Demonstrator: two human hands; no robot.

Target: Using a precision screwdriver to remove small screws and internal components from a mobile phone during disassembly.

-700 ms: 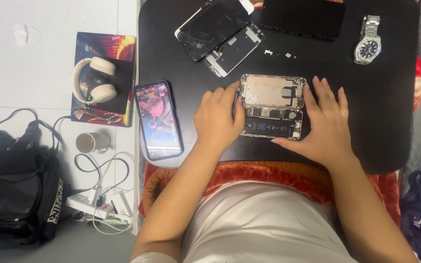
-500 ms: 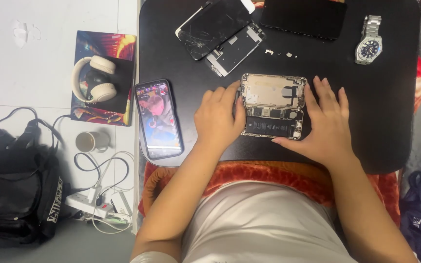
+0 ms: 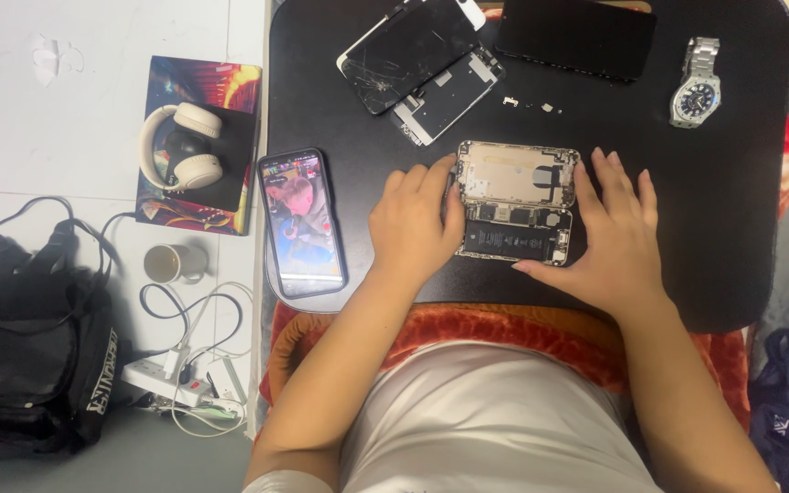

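Your black table (image 3: pixel 687 274) sits over a white tiled floor (image 3: pixel 75 100). Left of your left hand (image 3: pixel 413 224), that floor lies evenly lit.

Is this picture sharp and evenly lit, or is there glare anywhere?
Head view: sharp and evenly lit; the opened phone between the left hand and right hand shows crisp detail. The black table carries only a soft sheen, the lit phone screen stays readable, and shadows are faint.

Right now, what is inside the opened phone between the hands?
The opened phone shows a black battery, circuit boards and a metal plate. The left hand and right hand cover its side edges.
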